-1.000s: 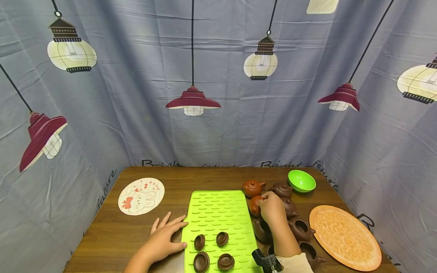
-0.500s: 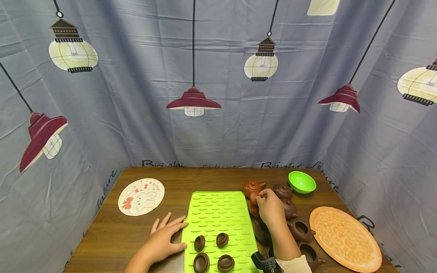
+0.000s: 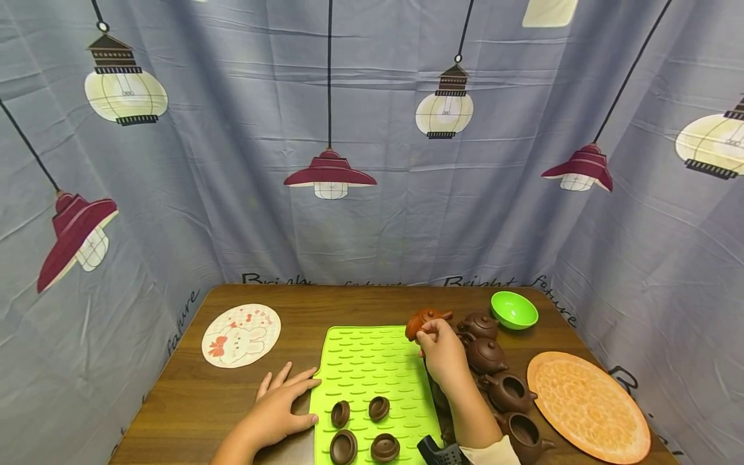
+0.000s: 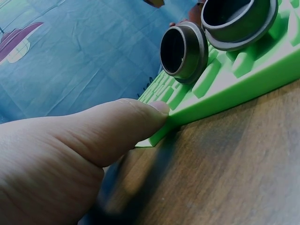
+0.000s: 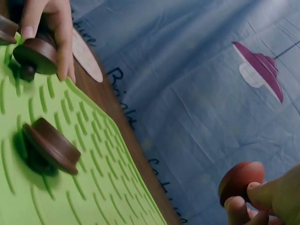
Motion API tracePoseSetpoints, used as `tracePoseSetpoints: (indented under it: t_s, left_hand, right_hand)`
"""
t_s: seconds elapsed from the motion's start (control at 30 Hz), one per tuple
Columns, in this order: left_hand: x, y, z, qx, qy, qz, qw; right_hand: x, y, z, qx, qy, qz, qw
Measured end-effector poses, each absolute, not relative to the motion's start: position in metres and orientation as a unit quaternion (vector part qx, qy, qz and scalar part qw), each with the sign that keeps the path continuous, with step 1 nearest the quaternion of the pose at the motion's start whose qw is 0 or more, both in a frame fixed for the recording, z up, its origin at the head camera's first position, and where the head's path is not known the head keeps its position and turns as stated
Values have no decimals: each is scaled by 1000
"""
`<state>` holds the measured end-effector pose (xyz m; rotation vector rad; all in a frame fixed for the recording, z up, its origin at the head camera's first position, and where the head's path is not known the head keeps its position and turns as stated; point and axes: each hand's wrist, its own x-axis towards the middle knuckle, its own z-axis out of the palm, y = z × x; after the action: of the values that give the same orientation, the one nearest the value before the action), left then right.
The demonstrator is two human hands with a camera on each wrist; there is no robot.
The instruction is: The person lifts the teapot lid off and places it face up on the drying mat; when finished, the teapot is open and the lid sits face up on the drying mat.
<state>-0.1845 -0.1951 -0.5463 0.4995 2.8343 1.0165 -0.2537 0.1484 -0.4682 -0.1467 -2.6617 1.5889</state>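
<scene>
My right hand (image 3: 443,354) pinches a reddish-brown teapot lid (image 5: 234,185) by its top and holds it up over the far right corner of the green mat (image 3: 372,361). Behind that lid, in the head view, stands an orange-red teapot (image 3: 436,314), partly covered. My left hand (image 3: 280,407) lies with fingers spread beside the mat, and its thumb (image 4: 136,115) touches the mat's left edge. Several dark brown lids sit on the near part of the mat, among them one lid (image 3: 379,408) with its hollow side showing and another lid (image 3: 385,447) in front of it.
Right of my forearm stand dark brown teapots, one lidded teapot (image 3: 487,355) and one lidless teapot (image 3: 525,433) among them. Beyond are a green bowl (image 3: 514,310) and a pizza-patterned round mat (image 3: 587,407). A rabbit-print round mat (image 3: 241,336) lies at the far left.
My right hand has lifted the lid off the nearer orange-red teapot and carried it left and away, toward the mat. My left hand stays where it was.
</scene>
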Motion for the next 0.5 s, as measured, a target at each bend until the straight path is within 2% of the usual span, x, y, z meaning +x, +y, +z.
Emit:
tracePoseSetpoints:
  t_s: [0.23, 0.5]
  left_hand:
    - [-184, -197, -547, 156, 927, 336, 54]
    - [-186, -195, -546, 151, 919, 356, 70]
  right_hand:
    - [-247, 126, -471, -20, -827, 561, -12]
    - [-241, 102, -479, 12, -747, 659, -82]
